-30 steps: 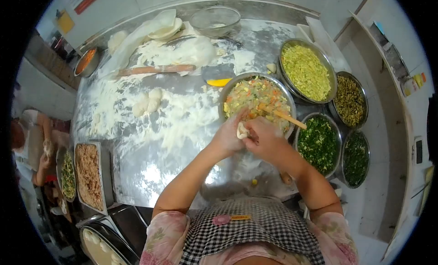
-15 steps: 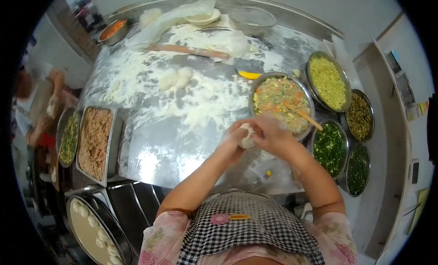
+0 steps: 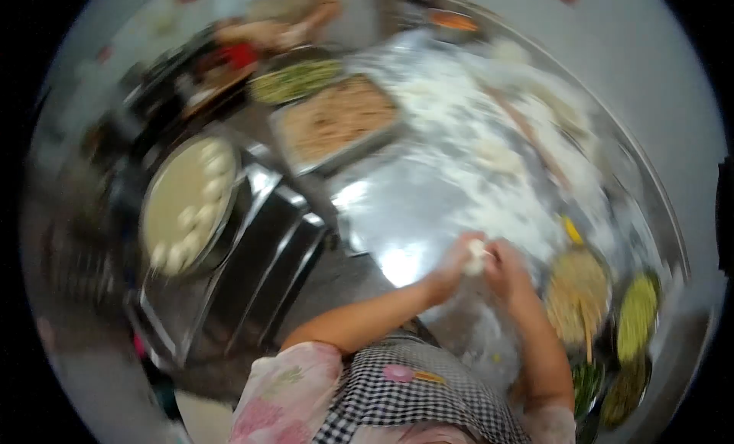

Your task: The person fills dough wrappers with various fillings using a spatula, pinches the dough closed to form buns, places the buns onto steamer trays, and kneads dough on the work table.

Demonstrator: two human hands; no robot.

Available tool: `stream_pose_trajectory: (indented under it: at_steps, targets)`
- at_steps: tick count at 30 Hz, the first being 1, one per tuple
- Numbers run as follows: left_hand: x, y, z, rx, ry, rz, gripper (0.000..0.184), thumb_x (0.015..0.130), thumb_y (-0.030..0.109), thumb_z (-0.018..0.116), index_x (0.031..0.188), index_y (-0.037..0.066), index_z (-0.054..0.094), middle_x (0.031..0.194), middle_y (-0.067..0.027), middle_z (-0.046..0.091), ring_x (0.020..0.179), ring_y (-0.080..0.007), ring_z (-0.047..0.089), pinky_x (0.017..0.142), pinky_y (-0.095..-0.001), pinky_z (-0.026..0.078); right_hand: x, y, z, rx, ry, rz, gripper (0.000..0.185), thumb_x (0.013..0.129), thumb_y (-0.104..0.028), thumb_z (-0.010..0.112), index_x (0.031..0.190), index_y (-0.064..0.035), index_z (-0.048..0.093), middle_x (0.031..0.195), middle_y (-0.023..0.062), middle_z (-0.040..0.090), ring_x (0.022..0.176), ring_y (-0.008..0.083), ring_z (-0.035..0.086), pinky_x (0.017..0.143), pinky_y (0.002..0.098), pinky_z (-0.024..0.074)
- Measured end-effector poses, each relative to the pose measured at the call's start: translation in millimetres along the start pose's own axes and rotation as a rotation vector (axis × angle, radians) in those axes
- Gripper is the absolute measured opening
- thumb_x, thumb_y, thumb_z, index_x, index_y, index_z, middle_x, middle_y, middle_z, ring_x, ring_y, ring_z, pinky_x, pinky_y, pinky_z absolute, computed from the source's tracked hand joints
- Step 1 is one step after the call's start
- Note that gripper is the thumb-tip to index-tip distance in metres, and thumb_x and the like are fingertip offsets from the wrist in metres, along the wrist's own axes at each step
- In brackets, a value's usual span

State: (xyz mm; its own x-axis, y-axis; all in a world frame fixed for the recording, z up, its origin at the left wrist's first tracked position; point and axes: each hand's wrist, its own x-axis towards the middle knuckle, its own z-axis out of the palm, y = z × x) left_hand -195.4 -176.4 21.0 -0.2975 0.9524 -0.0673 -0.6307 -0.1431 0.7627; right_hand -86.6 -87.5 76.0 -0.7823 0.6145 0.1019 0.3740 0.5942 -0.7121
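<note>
1 bright glare spot on the metal tabletop [image 3: 397, 215]; motion blur throughout, curved dark edges.

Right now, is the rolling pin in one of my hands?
No, the rolling pin lies on the floured table; the left hand and right hand hold white dough.

both hands, left hand [image 3: 453, 270] and right hand [image 3: 506, 271], pinch a white dough piece [image 3: 475, 257] between them.
</note>
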Motion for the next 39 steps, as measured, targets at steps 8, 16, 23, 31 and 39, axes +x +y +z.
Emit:
stream_pose_trajectory:
  at_steps: [8, 16, 23, 31, 39]
  targets:
    - [-103, 49, -47, -0.012, 0.233, -0.198, 0.038, 0.091, 0.025, 0.04, 0.121, 0.003, 0.045, 0.111, -0.0112, 0.053, 0.094, -0.0166, 0.057, 0.075, -0.0293, 0.051, 7, -66, 47, 0.197, -0.491, -0.173, 0.015, 0.082, -0.011, 0.055, 0.093, -0.0017, 0.054, 0.078, 0.0136, 0.055, 0.068, 0.0252, 0.053, 0.065, 0.0352, 0.0433]
    - [-203, 72, -81, -0.136, 0.572, -0.129, 0.052, 0.093, 0.051, 0.031, 0.102, 0.004, 0.053, 0.08, -0.0102, 0.062, 0.064, -0.0203, 0.064, 0.049, -0.0259, 0.052, 4, -135, 141, 0.391, -0.822, -0.227, 0.013, 0.082, -0.012, 0.058, 0.086, -0.0009, 0.052, 0.07, 0.0019, 0.047, 0.065, 0.0096, 0.043, 0.06, 0.0255, 0.0385]
    - [-286, 96, -144, -0.188, 0.716, 0.059, 0.051, 0.093, 0.049, 0.033, 0.11, 0.004, 0.052, 0.096, -0.0098, 0.059, 0.087, -0.0198, 0.059, 0.072, -0.0306, 0.049, -14, -206, 235, 0.363, -0.797, -0.386, 0.014, 0.086, -0.016, 0.056, 0.084, -0.0024, 0.052, 0.072, 0.0009, 0.05, 0.068, 0.0084, 0.046, 0.06, 0.0239, 0.0391]
    - [-402, 124, -218, 0.45, 0.962, 0.188, 0.06, 0.094, 0.041, 0.037, 0.138, 0.001, 0.026, 0.145, -0.0159, 0.023, 0.134, -0.0241, 0.021, 0.109, -0.0322, 0.015, -35, -251, 361, 1.192, -1.367, 0.867, 0.036, 0.089, -0.035, 0.051, 0.112, -0.0062, 0.048, 0.105, 0.0163, 0.057, 0.095, 0.0299, 0.06, 0.068, 0.0409, 0.057]
    - [-554, 70, -273, 0.235, 1.308, 0.141, 0.044, 0.09, 0.025, 0.053, 0.125, 0.0, 0.045, 0.112, -0.0073, 0.057, 0.097, -0.0146, 0.054, 0.081, -0.0257, 0.042, 32, -396, 437, 0.66, -1.274, 0.2, 0.047, 0.079, -0.003, 0.061, 0.121, -0.0048, 0.04, 0.104, 0.0122, 0.054, 0.089, 0.0235, 0.059, 0.068, 0.0338, 0.0571]
